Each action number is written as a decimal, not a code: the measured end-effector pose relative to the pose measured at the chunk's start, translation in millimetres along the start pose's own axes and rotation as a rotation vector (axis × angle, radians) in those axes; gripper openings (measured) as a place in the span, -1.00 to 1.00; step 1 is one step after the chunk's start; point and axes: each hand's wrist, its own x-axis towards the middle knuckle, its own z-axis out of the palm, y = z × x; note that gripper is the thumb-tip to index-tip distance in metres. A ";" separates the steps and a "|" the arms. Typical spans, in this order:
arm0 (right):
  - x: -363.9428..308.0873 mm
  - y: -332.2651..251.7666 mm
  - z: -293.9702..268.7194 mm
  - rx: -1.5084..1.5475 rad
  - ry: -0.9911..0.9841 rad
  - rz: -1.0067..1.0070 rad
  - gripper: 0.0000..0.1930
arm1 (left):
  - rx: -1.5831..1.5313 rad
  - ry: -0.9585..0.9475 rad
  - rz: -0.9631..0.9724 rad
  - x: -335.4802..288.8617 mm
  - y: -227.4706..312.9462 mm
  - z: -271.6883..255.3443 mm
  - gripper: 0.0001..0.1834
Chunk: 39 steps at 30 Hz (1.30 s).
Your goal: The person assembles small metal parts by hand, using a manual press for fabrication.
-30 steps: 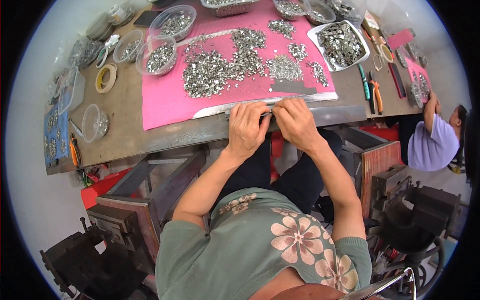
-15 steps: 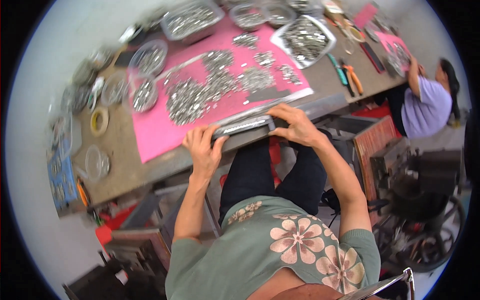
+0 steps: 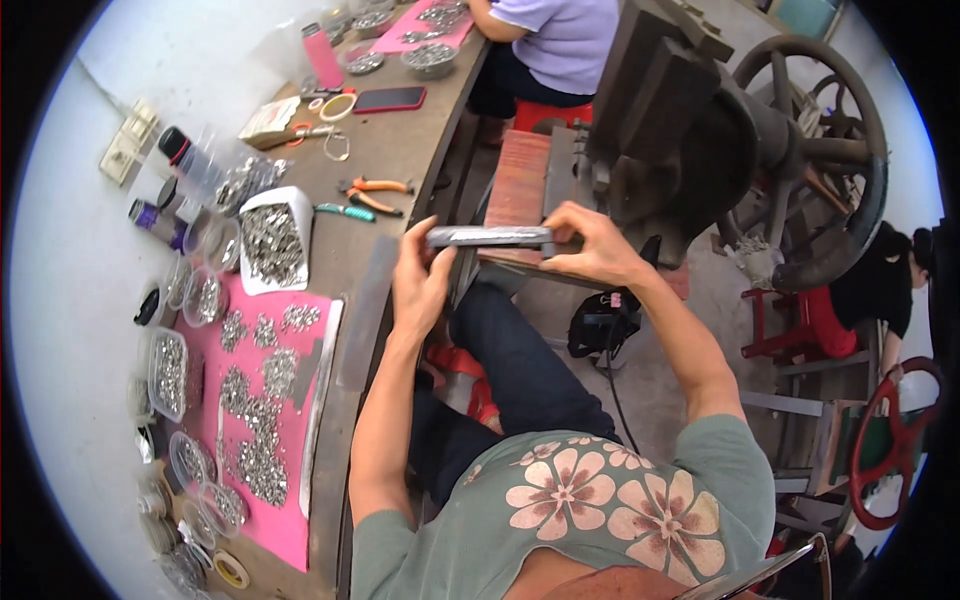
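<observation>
Between both my hands is a narrow grey bar-like holder point(image 3: 490, 236) with a shiny, silvery strip along it; its exact kind does not show. My left hand point(image 3: 418, 285) grips its left end, thumb below and fingers above. At its right end, my right hand point(image 3: 597, 248) pinches it between thumb and fingers. The bar is held level in the air, past the table edge and in front of a red-brown wooden board point(image 3: 517, 180). To the left, heaps of small shiny metal pieces point(image 3: 262, 450) lie on a pink sheet point(image 3: 290, 535).
A dark press with a large handwheel point(image 3: 868, 165) stands ahead and right. The worktable point(image 3: 400, 150) carries a white tray point(image 3: 300, 205), orange-handled pliers point(image 3: 385, 186), a phone point(image 3: 390, 99) and tubs point(image 3: 168, 375). A person in lilac point(image 3: 565, 45) sits ahead; another point(image 3: 885, 285) is at right.
My body and view have turned right, away from the pink sheet toward the press. Both hands still hold the bar, which has moved from the table's front edge with me.
</observation>
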 end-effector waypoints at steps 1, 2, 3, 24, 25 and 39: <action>-12.9 6.0 -15.8 -0.045 0.084 0.018 -0.56 | -0.035 -0.054 0.024 21.1 -3.3 28.4 -0.51; -25.4 15.0 -30.4 -0.072 0.142 0.062 -0.56 | -0.025 -0.118 0.018 39.8 -3.4 53.3 -0.53; -34.1 22.2 -40.5 -0.099 0.197 0.103 -0.55 | -0.138 -0.174 -0.038 56.9 -11.1 78.5 -0.54; -160.2 -66.9 -153.5 -0.882 1.385 -0.256 -0.58 | -0.183 -0.580 -0.023 73.9 -7.6 164.5 -0.19; -181.2 -68.2 -163.1 -0.815 1.572 -0.256 -0.55 | -0.101 -0.606 0.071 66.7 -11.7 164.5 -0.08; -148.5 -102.0 -249.9 -0.468 1.121 0.378 -0.69 | 0.263 -0.582 0.265 63.3 -5.9 159.6 0.19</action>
